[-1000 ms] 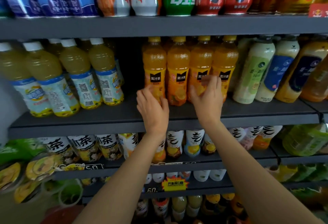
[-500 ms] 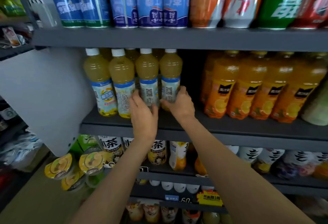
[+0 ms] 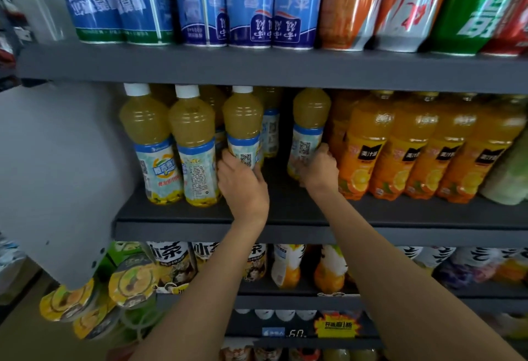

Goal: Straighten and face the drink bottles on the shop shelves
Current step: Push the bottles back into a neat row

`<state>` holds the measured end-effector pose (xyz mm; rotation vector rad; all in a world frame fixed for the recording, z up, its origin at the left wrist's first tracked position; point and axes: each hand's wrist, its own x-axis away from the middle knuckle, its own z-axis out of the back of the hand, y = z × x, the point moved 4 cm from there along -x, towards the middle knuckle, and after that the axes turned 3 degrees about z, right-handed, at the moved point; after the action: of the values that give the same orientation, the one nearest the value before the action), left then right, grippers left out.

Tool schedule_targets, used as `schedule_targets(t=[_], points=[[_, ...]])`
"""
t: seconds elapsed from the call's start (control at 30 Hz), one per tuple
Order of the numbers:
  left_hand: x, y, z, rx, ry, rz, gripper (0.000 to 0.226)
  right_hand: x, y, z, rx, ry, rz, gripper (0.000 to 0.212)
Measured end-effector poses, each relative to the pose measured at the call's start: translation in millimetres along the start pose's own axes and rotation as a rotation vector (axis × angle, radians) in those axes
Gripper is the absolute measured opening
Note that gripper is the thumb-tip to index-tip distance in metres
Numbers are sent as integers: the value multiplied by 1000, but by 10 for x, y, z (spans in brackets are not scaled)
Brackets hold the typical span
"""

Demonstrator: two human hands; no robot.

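Forearms reach up from the bottom edge toward the dark middle shelf (image 3: pixel 285 215), whose front strip lies bare ahead of the bottles. Left hand (image 3: pixel 243 186) wraps the lower label of the third pale-yellow bottle (image 3: pixel 243 129); that bottle stands upright, QR code facing out. Right hand (image 3: pixel 320 169) grips the fourth pale-yellow bottle (image 3: pixel 310 129), also upright, code side forward, just beside the orange juice bottles (image 3: pixel 423 149). A dark gap opens between the two held bottles. Further left, two pale-yellow bottles (image 3: pixel 171 146) stand close together, near the shelf's left end. Overhead, the upper shelf (image 3: pixel 257 66) leaves little room above the caps.
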<state>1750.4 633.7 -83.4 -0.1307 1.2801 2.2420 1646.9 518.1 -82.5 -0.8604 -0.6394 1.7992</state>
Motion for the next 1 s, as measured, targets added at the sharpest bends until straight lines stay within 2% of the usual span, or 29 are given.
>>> schedule_targets(t=[0.4, 0.47, 0.57, 0.6, 0.67, 0.73, 0.9, 0.97, 1.0], points=[[-45, -43, -9, -11, -52, -63, 65, -280, -80, -282, -4, -21, -127, 48], [-33, -49, -5, 6, -47, -58, 65, -210, -67, -290, -28, 45, -117, 43], [-14, -48, 0, 14, -53, -69, 66, 47, -66, -260, -87, 238, 36, 36], [-16, -49, -2, 12, -53, -71, 66, 97, -110, -269, -109, 231, 115, 33], [-26, -50, -5, 5, -55, -66, 66, 103, -249, -343, -95, 93, 269, 30], [-26, -42, 3, -3, -66, -66, 65, 30, -377, -425, -90, -32, 347, 35], [-54, -60, 48, -19, -137, -92, 63, -157, -392, -603, -177, -297, 238, 48], [-69, -78, 65, -8, -164, -97, 61, -183, -428, -606, -94, -282, 260, 42], [-71, -84, 68, -1, -171, -97, 61, -168, -448, -584, -38, -216, 285, 38]])
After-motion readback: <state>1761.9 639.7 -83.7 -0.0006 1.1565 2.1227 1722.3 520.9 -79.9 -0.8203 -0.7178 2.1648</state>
